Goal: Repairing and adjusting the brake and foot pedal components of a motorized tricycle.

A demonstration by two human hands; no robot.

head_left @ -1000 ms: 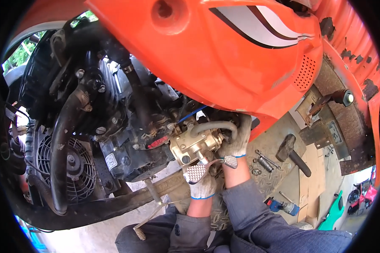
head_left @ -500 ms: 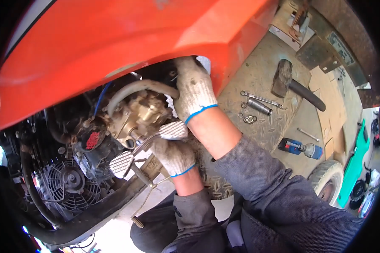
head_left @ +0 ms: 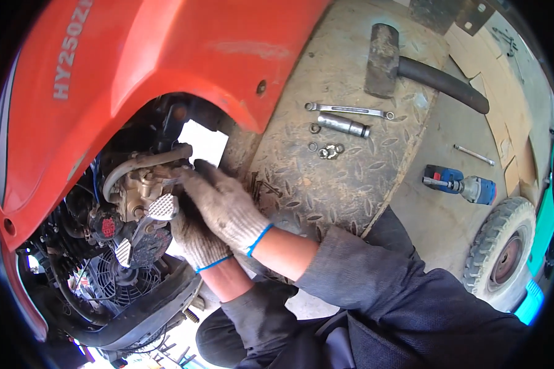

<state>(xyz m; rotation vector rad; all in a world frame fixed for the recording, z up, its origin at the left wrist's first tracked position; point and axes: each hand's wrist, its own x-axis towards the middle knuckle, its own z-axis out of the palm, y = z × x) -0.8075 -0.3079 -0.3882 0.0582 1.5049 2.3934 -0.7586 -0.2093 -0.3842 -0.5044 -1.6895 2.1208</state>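
My right hand [head_left: 226,206], in a white knit glove with a blue cuff, reaches to the side of a brass-coloured engine housing [head_left: 135,195]. Its fingers look stretched and slightly apart; the tips are dark and blurred against the housing. Below it and partly covered by it, my left hand [head_left: 198,241], gloved alike, is beside the ridged metal foot pedal [head_left: 164,208]. The left fingers are hidden behind the pedal and the right hand. A grey hose [head_left: 138,163] curves over the housing. Under the pedal arm sits a second ridged pad [head_left: 124,253].
Red bodywork [head_left: 166,49] overhangs the engine; a fan [head_left: 126,277] sits below. On the tread-plate floor [head_left: 301,197] lie a sledgehammer [head_left: 383,61], double-ended ring wrench [head_left: 349,110], long socket [head_left: 343,125], several nuts [head_left: 331,151] and bolts [head_left: 268,187]. Farther right are a blue power tool [head_left: 460,183] and a wheel [head_left: 505,252].
My right hand has drawn out from under the red bodywork, down toward my left hand. The view has shifted right, showing more of the tread plate.
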